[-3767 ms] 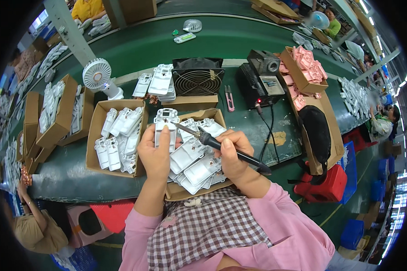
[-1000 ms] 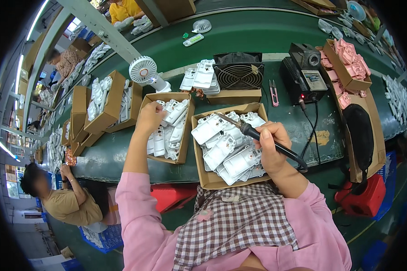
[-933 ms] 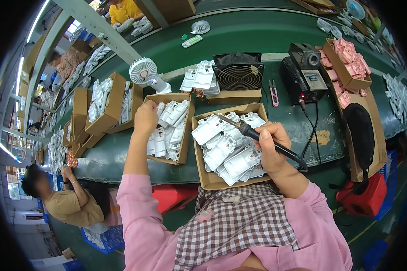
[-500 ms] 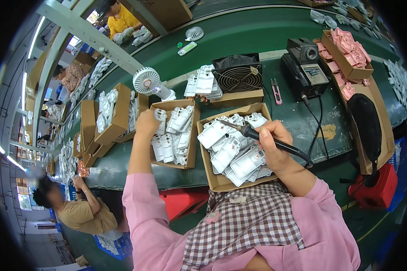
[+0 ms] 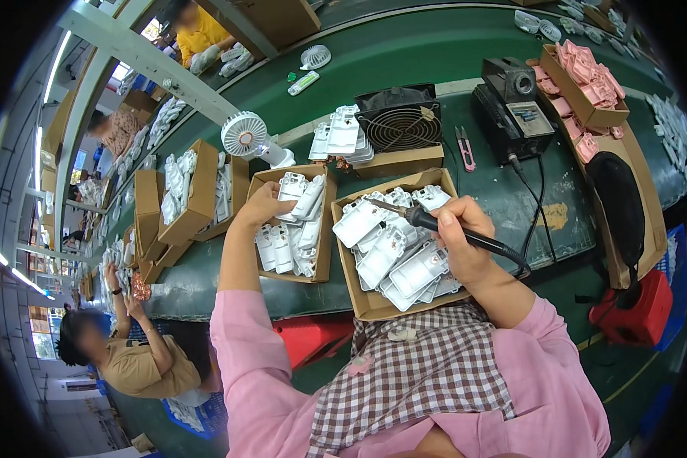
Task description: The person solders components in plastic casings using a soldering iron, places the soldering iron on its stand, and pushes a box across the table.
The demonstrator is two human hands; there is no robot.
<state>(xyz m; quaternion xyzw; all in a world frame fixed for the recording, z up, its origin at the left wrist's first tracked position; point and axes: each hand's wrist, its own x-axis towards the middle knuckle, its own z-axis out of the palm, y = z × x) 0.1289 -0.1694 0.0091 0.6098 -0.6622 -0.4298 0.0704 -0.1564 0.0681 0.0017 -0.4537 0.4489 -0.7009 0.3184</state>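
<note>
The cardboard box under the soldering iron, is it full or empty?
Full: the cardboard box is heaped with white plastic housings up to its rim.

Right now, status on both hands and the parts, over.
Left hand on a white part in the left box. Right hand holds soldering iron, tip over the near box of parts. Nothing in the way.

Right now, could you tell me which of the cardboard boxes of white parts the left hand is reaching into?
The left hand is in the smaller box just left of centre, below the white fan. The larger box lies under the right hand, which holds the soldering iron.
</note>
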